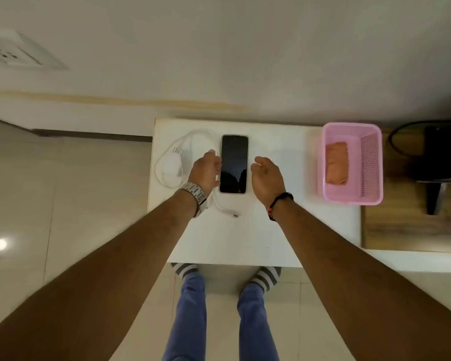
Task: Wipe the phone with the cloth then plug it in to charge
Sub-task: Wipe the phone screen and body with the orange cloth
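I have both hands out over the white rectangular counter (271,235), flanking the black glass-fronted phone with its pale rim (234,164). The phone lies flat, screen up, its long axis running straight away from me, square between my wrists. My left hand (205,170), the one with the metal watch, sits at the phone's left edge; its fingers look loosely extended and seem to touch or nearly touch that edge, but I cannot tell whether they have any real hold. My right hand (267,175) hangs just beside the right edge, palm turned inward, fingers relaxed, gripping nothing.

The folded orange cloth (337,162) is inside the pink perforated plastic basket (370,168), well off to my right, so my right hand is the nearer one for fetching it. The white charger plug with its coiled cable (173,165) lies left of the phone, partly under my left wrist, its free connector (234,214) near the phone's near end. The white wall socket (18,52) is far left. I judge wiping has not begun.
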`<control>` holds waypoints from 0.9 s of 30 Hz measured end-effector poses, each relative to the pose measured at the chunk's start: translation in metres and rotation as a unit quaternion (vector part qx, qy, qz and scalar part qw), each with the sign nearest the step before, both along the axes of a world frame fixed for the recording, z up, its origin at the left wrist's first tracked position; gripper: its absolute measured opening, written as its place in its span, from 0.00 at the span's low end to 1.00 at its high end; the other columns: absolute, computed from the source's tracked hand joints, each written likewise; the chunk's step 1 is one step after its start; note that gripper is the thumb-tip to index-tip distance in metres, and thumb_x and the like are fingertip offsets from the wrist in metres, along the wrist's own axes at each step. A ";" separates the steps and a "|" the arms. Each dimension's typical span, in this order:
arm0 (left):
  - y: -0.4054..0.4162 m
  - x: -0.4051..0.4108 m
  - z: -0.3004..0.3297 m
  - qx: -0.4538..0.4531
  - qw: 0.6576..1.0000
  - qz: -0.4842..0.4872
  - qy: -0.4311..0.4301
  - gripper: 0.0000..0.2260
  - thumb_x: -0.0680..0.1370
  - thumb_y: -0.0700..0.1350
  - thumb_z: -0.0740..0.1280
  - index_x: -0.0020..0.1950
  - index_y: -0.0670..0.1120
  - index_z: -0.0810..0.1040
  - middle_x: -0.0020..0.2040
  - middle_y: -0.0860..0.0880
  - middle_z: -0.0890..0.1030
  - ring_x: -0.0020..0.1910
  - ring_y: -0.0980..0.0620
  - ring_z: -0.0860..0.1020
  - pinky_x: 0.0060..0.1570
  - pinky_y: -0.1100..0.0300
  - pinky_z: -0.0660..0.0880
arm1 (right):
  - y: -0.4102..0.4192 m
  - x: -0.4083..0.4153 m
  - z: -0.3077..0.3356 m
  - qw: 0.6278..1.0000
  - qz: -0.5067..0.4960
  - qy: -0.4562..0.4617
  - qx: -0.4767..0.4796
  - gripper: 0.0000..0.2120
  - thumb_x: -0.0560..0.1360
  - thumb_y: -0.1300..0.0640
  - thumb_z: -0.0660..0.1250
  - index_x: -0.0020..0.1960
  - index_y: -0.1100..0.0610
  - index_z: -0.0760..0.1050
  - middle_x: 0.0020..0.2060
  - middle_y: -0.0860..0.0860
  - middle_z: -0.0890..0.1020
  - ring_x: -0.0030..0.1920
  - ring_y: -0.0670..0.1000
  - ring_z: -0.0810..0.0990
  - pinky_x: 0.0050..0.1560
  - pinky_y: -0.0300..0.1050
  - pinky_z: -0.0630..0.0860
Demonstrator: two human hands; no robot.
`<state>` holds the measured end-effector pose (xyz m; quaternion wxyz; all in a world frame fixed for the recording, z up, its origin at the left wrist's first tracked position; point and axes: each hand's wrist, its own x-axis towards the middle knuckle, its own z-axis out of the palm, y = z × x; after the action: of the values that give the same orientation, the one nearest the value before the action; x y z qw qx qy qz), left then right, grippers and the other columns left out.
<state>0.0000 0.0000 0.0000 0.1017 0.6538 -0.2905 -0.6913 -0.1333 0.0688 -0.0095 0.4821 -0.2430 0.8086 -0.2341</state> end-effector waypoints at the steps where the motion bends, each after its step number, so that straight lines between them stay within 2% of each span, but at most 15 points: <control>1: -0.001 -0.002 -0.005 -0.003 1.000 0.003 -0.007 0.17 0.86 0.51 0.54 0.57 0.43 0.78 0.56 0.45 0.78 0.59 0.46 0.75 0.64 0.46 0.73 | -0.001 0.001 -0.006 1.000 -0.009 -0.005 0.002 0.21 0.86 0.57 0.55 0.77 0.59 0.66 0.76 0.55 0.70 0.76 0.56 0.68 0.75 0.48 0.64; 4: -0.003 -0.004 -0.018 -0.028 0.998 -0.026 -0.053 0.14 0.85 0.51 0.53 0.45 0.48 0.72 0.50 0.45 0.73 0.51 0.47 0.71 0.54 0.50 0.71 | -0.005 0.003 -0.021 0.999 -0.020 -0.025 0.022 0.16 0.85 0.58 0.56 0.71 0.57 0.72 0.70 0.54 0.75 0.70 0.56 0.72 0.72 0.49 0.68; 5: -0.002 -0.005 -0.024 -0.037 0.997 -0.036 -0.065 0.13 0.85 0.52 0.53 0.47 0.48 0.71 0.50 0.45 0.72 0.50 0.48 0.70 0.53 0.50 0.70 | -0.006 0.005 -0.028 0.999 -0.024 -0.030 0.026 0.11 0.85 0.59 0.56 0.61 0.52 0.76 0.59 0.51 0.79 0.62 0.55 0.75 0.65 0.47 0.72; 7: 0.000 -0.005 -0.029 -0.052 0.995 -0.045 -0.070 0.14 0.85 0.53 0.52 0.50 0.46 0.71 0.51 0.45 0.74 0.51 0.48 0.72 0.56 0.48 0.73 | -0.009 0.006 -0.035 0.999 -0.039 -0.024 0.028 0.14 0.83 0.62 0.57 0.43 0.47 0.68 0.41 0.45 0.71 0.44 0.49 0.71 0.50 0.41 0.69; 9: 0.001 -0.010 -0.028 -0.048 0.995 -0.059 -0.063 0.22 0.85 0.55 0.50 0.56 0.41 0.76 0.58 0.43 0.79 0.58 0.45 0.77 0.66 0.43 0.73 | -0.012 0.006 -0.038 0.998 -0.051 -0.020 0.026 0.14 0.81 0.64 0.58 0.40 0.50 0.68 0.38 0.46 0.69 0.38 0.46 0.68 0.45 0.40 0.69; 11: 0.001 -0.015 -0.031 -0.037 0.994 -0.061 -0.078 0.30 0.84 0.57 0.50 0.71 0.34 0.71 0.69 0.33 0.75 0.68 0.34 0.74 0.70 0.38 0.70 | -0.013 0.007 -0.041 0.997 -0.069 -0.033 0.016 0.10 0.80 0.66 0.60 0.45 0.56 0.76 0.40 0.49 0.73 0.39 0.48 0.72 0.46 0.42 0.74; 12: 0.001 -0.017 -0.031 -0.036 0.994 -0.062 -0.085 0.31 0.84 0.57 0.50 0.73 0.32 0.68 0.71 0.32 0.73 0.69 0.32 0.73 0.70 0.39 0.69 | -0.013 0.007 -0.040 0.996 -0.077 -0.037 0.014 0.09 0.80 0.65 0.61 0.45 0.57 0.77 0.39 0.50 0.74 0.38 0.49 0.73 0.43 0.41 0.74; 14: -0.001 -0.019 -0.035 -0.040 0.994 -0.055 -0.089 0.30 0.84 0.58 0.50 0.62 0.32 0.76 0.64 0.32 0.78 0.61 0.34 0.77 0.64 0.43 0.72 | -0.012 0.009 -0.041 0.995 -0.083 -0.046 0.016 0.12 0.80 0.64 0.61 0.39 0.58 0.72 0.34 0.55 0.71 0.34 0.50 0.69 0.38 0.39 0.70; 15: -0.001 -0.020 -0.035 -0.040 0.994 -0.049 -0.084 0.28 0.84 0.58 0.50 0.51 0.37 0.79 0.56 0.37 0.80 0.54 0.39 0.78 0.60 0.47 0.72 | -0.010 0.009 -0.042 0.994 -0.093 -0.055 0.016 0.11 0.81 0.63 0.61 0.39 0.60 0.72 0.35 0.59 0.71 0.35 0.52 0.69 0.38 0.41 0.70; 16: -0.001 -0.021 -0.034 -0.037 0.995 -0.041 -0.077 0.26 0.84 0.58 0.50 0.48 0.41 0.79 0.53 0.41 0.80 0.51 0.42 0.78 0.59 0.49 0.72 | -0.009 0.009 -0.041 0.992 -0.105 -0.066 0.017 0.11 0.81 0.62 0.61 0.41 0.63 0.73 0.36 0.62 0.72 0.37 0.55 0.70 0.40 0.44 0.71; 18: -0.002 -0.020 -0.035 -0.030 0.997 -0.026 -0.069 0.26 0.84 0.58 0.49 0.53 0.42 0.79 0.57 0.41 0.83 0.57 0.42 0.80 0.64 0.44 0.74 | -0.007 0.006 -0.040 0.988 -0.127 -0.089 0.008 0.13 0.82 0.59 0.61 0.48 0.69 0.76 0.44 0.69 0.78 0.42 0.62 0.76 0.49 0.47 0.79; 20: -0.002 -0.019 -0.034 -0.028 0.997 -0.024 -0.070 0.23 0.85 0.57 0.49 0.52 0.42 0.76 0.55 0.40 0.83 0.55 0.41 0.80 0.64 0.39 0.75 | -0.004 0.001 -0.035 0.985 -0.137 -0.105 0.003 0.13 0.83 0.56 0.61 0.55 0.64 0.81 0.53 0.65 0.83 0.54 0.62 0.83 0.62 0.56 0.81; 22: -0.002 -0.019 -0.033 -0.012 0.999 0.004 -0.047 0.24 0.85 0.57 0.49 0.52 0.42 0.77 0.49 0.43 0.83 0.50 0.44 0.80 0.56 0.43 0.78 | 0.000 -0.004 -0.026 0.978 -0.155 -0.137 -0.007 0.11 0.84 0.54 0.62 0.56 0.57 0.82 0.57 0.59 0.84 0.60 0.60 0.82 0.64 0.60 0.80; 24: -0.003 -0.018 -0.030 0.014 0.999 0.043 -0.011 0.26 0.86 0.59 0.49 0.56 0.43 0.80 0.50 0.44 0.84 0.51 0.45 0.82 0.51 0.48 0.79 | 0.007 -0.008 -0.016 0.968 -0.179 -0.173 -0.019 0.11 0.84 0.53 0.62 0.60 0.54 0.80 0.60 0.56 0.83 0.62 0.58 0.82 0.63 0.61 0.80; 27: -0.008 -0.019 -0.026 0.065 0.993 0.073 0.072 0.29 0.85 0.63 0.49 0.64 0.44 0.79 0.61 0.42 0.84 0.62 0.41 0.81 0.62 0.43 0.77 | 0.018 -0.014 -0.002 0.953 -0.191 -0.231 -0.043 0.13 0.85 0.54 0.61 0.66 0.55 0.79 0.61 0.55 0.84 0.62 0.56 0.82 0.62 0.59 0.81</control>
<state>-0.0185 -0.0076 -0.0262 0.1294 0.6266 -0.1884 -0.7451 -0.1469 0.0866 -0.0113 0.5910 -0.0438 0.6957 -0.4059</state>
